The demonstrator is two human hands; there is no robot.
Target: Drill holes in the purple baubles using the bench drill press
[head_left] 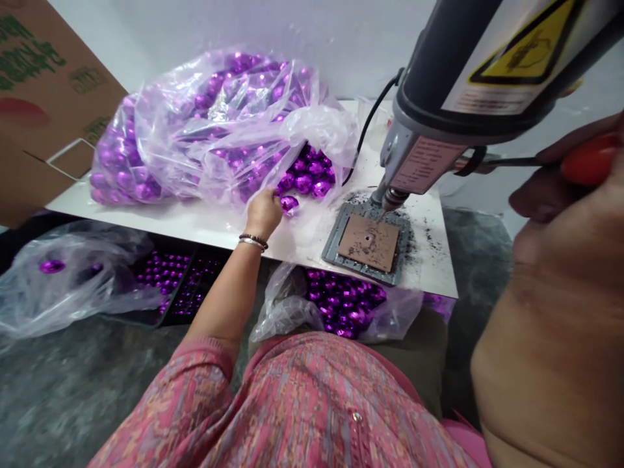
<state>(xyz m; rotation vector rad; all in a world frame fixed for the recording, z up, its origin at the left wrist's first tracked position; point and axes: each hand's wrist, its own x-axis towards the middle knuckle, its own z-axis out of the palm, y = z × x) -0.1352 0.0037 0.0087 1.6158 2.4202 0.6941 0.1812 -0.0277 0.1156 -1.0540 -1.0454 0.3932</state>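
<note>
My left hand (264, 213) is closed at the mouth of a big clear plastic bag (219, 156) full of shiny purple balls. Its fingers touch a purple ball (289, 205) at the bag's opening; whether they grip it or the plastic is hard to tell. On the right, my right hand (560, 188) wraps round the red-knobbed lever (589, 159) of a drill press (424, 143). Below the drill tip lies a brown square plate (369, 242) with a small hole, on a grey metal base (333, 242) scattered with dark shavings.
A cardboard box (43, 97) stands at the left. Below the white table's (433, 260) front edge are an open bag of purple balls (344, 302) near my lap and a black crate (166, 279) of purple pieces. A black cable curves behind the drill.
</note>
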